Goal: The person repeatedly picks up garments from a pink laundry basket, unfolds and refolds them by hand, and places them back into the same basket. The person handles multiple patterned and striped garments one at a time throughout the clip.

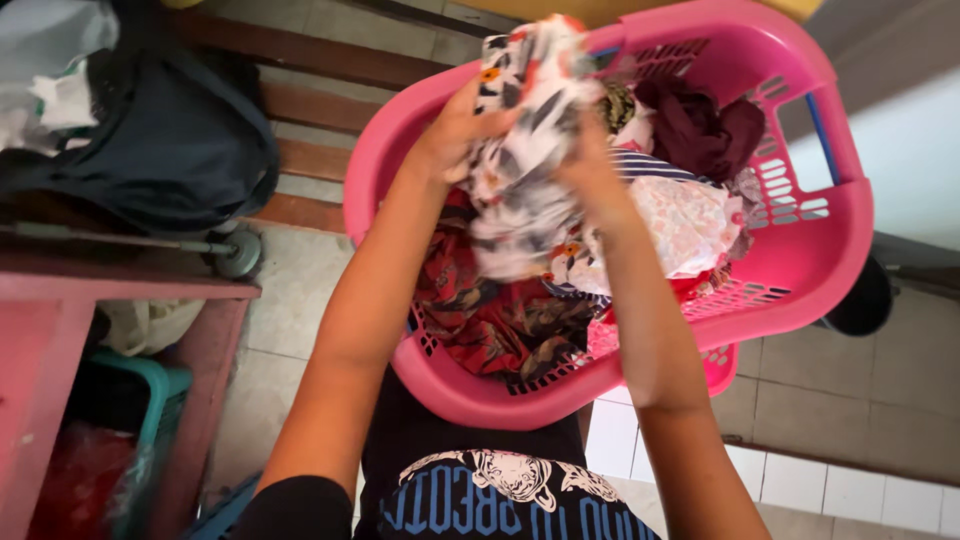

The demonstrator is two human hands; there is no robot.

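Left hand: the left hand (462, 128) is closed on the upper left edge of a white patterned cloth (525, 150), fingers curled into the fabric
Right hand: the right hand (590, 165) grips the same cloth on its right side, fingers folded shut around a bunch of it; both arms reach forward from the bottom of the view
White patterned cloth: crumpled, white with black, grey and orange marks, held up between the two hands just above the middle of the basket, its lower end hanging towards the clothes beneath
Basket: a pink plastic laundry basket (800, 250) with slotted walls, tilted, resting against the person's lap; a blue strip runs along its far right rim
Inside the basket: a red and dark printed garment (490, 320) at the near left, a pale pink-flecked white piece (690, 225) at the right, a dark maroon garment (700, 125) at the far right, a striped piece between them
Left of the basket: a dark blue bag (170, 140) lies on a wooden slatted bench (310, 105), with pale fabric at its top left corner
Lower left: a red-pink table (50, 340) with a teal plastic frame (150, 385) and a reddish plastic bag (80, 480) underneath
Person's shirt: black, with a white animal print and blue lettering across the chest, at the bottom centre
Floor: grey tiles, white tiles at the lower right
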